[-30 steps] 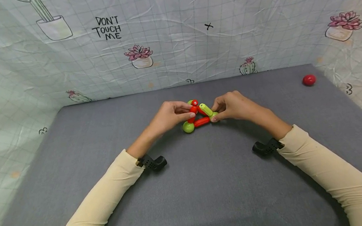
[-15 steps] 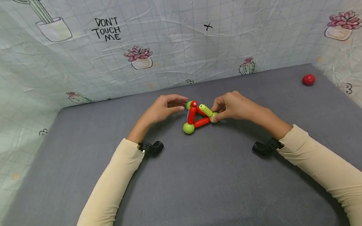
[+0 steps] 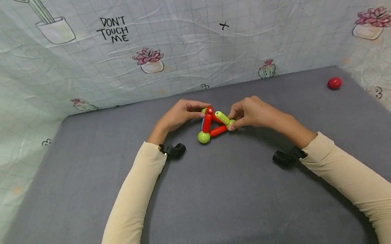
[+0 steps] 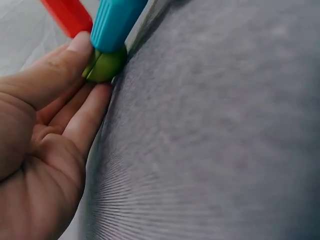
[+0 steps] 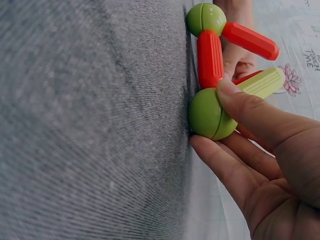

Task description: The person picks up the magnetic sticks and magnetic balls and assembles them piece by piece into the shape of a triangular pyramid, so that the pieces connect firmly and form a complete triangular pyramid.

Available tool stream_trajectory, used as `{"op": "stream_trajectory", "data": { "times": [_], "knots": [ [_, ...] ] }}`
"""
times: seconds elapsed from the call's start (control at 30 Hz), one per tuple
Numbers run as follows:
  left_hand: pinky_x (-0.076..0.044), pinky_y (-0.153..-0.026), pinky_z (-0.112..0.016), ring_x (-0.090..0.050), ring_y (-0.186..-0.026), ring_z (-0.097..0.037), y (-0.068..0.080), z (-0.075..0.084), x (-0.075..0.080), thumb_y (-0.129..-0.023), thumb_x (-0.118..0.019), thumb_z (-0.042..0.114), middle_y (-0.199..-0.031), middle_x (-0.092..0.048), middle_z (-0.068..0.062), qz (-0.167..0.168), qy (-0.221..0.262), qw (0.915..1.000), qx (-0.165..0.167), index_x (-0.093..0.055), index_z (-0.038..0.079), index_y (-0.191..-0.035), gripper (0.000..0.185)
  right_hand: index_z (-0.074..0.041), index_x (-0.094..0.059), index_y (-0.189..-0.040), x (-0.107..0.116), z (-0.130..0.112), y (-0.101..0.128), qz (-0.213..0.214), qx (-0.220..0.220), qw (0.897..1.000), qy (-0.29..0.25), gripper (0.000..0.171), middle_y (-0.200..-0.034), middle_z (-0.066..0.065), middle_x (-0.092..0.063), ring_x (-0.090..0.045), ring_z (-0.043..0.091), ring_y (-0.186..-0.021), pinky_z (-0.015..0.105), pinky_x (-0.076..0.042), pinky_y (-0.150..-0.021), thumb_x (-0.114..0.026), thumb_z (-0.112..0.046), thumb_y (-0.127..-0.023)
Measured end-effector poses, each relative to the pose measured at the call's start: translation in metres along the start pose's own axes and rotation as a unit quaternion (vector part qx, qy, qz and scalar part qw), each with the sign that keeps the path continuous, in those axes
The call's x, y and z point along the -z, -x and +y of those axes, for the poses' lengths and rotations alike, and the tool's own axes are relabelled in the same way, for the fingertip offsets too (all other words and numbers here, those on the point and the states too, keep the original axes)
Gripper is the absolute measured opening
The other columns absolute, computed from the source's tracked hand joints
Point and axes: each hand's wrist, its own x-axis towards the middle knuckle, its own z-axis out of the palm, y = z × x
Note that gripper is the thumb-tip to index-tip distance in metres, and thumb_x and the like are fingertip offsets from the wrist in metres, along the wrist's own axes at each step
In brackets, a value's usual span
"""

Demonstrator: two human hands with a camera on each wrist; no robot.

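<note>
A small frame of rods and balls [image 3: 213, 124] stands on the grey mat [image 3: 226, 199]. It has red rods [image 3: 207, 123], a yellow-green rod [image 3: 222, 117], a blue rod [image 4: 115, 22] and green balls [image 3: 203, 137]. My left hand [image 3: 198, 113] reaches to the frame's far side. There its thumb and fingertips pinch the rear green ball [image 4: 103, 65] below the blue rod. My right hand [image 3: 232, 121] pinches the right green ball [image 5: 210, 115] between thumb and fingers, where a red rod [image 5: 210, 57] and the yellow-green rod [image 5: 260, 82] meet.
A loose red ball [image 3: 334, 83] lies at the mat's far right corner. Cloth walls printed with cactus pots [image 3: 152, 62] close in the back and both sides. Bare mat stretches from the frame to the near edge.
My left hand let go of the front red rod, opened, and moved round to the rear green ball, the forearm sliding forward. The right hand kept its hold.
</note>
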Motion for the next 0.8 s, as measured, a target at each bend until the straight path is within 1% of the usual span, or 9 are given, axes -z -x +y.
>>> {"op": "stream_trajectory", "data": {
  "times": [0.1, 0.27, 0.37, 0.47, 0.63, 0.8],
  "knots": [
    [-0.052, -0.098, -0.032, -0.062, -0.121, -0.018, -0.004, 0.000, 0.000, -0.096, -0.070, 0.003, -0.128, -0.070, -0.008, 0.000, 0.013, 0.9999, 0.010, -0.069, 0.004, -0.131, 0.036, -0.008, -0.078, -0.102, 0.002, 0.000, 0.000, -0.003, -0.003, 1.000, -0.001, 0.024, -0.094, 0.004, -0.078, -0.075, 0.017, -0.085, 0.032, -0.059, -0.069, -0.087, -0.020, -0.083],
    [-0.053, -0.096, -0.031, -0.063, -0.118, -0.019, -0.009, 0.003, 0.002, -0.093, -0.072, 0.001, -0.124, -0.072, -0.010, 0.000, 0.029, 0.9989, 0.038, -0.071, 0.002, -0.127, 0.034, -0.008, -0.078, -0.103, 0.004, 0.000, 0.001, -0.006, -0.005, 1.000, -0.002, 0.025, -0.095, 0.005, -0.078, -0.075, 0.018, -0.086, 0.032, -0.058, -0.069, -0.087, -0.019, -0.083],
    [-0.052, -0.095, -0.028, -0.062, -0.119, -0.018, -0.011, 0.003, 0.004, -0.092, -0.073, 0.002, -0.123, -0.072, -0.010, 0.003, 0.027, 0.9980, 0.058, -0.072, 0.002, -0.126, 0.034, -0.008, -0.078, -0.103, 0.004, -0.001, 0.000, -0.010, -0.005, 1.000, -0.003, 0.025, -0.095, 0.005, -0.078, -0.075, 0.018, -0.086, 0.031, -0.058, -0.069, -0.086, -0.020, -0.083],
    [-0.052, -0.094, -0.027, -0.061, -0.120, -0.017, -0.012, 0.004, 0.005, -0.092, -0.075, 0.003, -0.123, -0.072, -0.009, 0.002, 0.018, 0.9975, 0.069, -0.072, 0.003, -0.126, 0.035, -0.009, -0.078, -0.102, 0.004, -0.003, -0.002, -0.017, -0.010, 1.000, -0.004, 0.023, -0.095, 0.005, -0.078, -0.074, 0.018, -0.087, 0.032, -0.057, -0.069, -0.086, -0.021, -0.084],
    [-0.051, -0.097, -0.029, -0.061, -0.120, -0.018, -0.013, 0.006, 0.008, -0.091, -0.076, 0.004, -0.122, -0.073, -0.009, -0.001, -0.003, 0.9977, 0.067, -0.072, 0.003, -0.125, 0.034, -0.008, -0.076, -0.102, 0.003, -0.002, -0.003, -0.028, -0.018, 0.999, -0.021, 0.024, -0.099, 0.007, -0.078, -0.074, 0.021, -0.093, 0.034, -0.058, -0.074, -0.086, -0.020, -0.084],
    [-0.050, -0.099, -0.030, -0.062, -0.119, -0.017, -0.013, 0.008, 0.008, -0.091, -0.076, 0.006, -0.120, -0.074, -0.006, -0.005, -0.020, 0.9976, 0.066, -0.074, 0.007, -0.124, 0.034, -0.010, -0.074, -0.111, 0.004, 0.005, 0.000, -0.041, 0.000, 0.998, -0.040, 0.029, -0.111, 0.007, -0.076, -0.072, 0.023, -0.103, 0.038, -0.059, -0.082, -0.083, -0.025, -0.088]
  ]
}}
